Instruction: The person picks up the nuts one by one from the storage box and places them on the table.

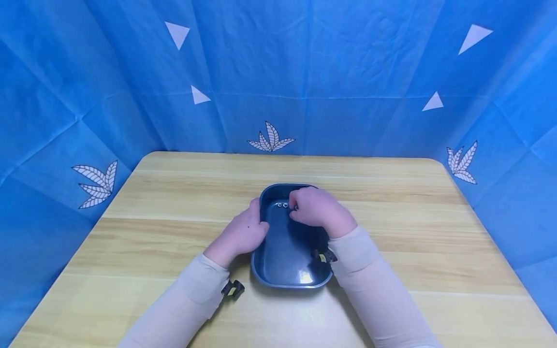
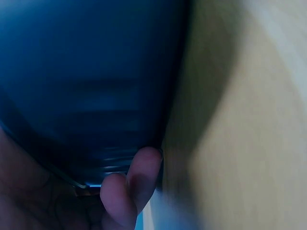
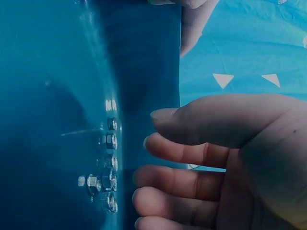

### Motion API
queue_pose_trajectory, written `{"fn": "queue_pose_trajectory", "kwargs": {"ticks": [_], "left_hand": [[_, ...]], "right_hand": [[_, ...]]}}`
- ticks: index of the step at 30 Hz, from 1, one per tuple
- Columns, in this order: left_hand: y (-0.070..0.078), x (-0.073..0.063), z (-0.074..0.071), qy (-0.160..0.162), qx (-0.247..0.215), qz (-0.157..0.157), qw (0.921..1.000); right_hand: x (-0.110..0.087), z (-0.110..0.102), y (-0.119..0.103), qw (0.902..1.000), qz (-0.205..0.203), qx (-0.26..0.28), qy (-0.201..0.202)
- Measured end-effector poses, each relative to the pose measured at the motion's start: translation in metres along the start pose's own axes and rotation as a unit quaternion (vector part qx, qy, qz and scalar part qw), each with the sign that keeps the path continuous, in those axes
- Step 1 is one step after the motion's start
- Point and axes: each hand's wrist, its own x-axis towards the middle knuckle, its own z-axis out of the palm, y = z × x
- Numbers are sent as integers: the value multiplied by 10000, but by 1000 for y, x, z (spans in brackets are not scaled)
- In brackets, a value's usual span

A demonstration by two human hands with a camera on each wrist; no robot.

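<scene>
A dark blue rectangular tray (image 1: 283,256) stands on the table, its long side pointing away from me. My left hand (image 1: 244,231) grips its left wall, thumb over the rim on the inner side and fingers (image 2: 145,170) along the outside. At the tray's far end, my right hand (image 1: 315,208) reaches inside with fingers bent loosely. The right wrist view has several small metal nuts (image 3: 111,141) lined up along the foot of the wall, and one nut (image 3: 93,184) just off the row. The right thumb and fingertips (image 3: 165,114) hover beside them, nothing visible between.
The tray rests on a light wood-grain table (image 1: 165,193). Blue cloth (image 1: 304,72) with white triangles and leaf prints hangs behind the table and along both sides. Small dark devices are strapped at both wrists, the left device (image 1: 232,289) close to the tray's near left corner.
</scene>
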Motion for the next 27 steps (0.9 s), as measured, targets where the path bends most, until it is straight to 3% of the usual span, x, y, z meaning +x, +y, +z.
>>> {"fn": "queue_pose_trajectory", "kwargs": {"ticks": [27], "left_hand": [[0,1,0,50,-9,132,9999]], "right_hand": [[2,12,2,9989,155,-337,-284]]}}
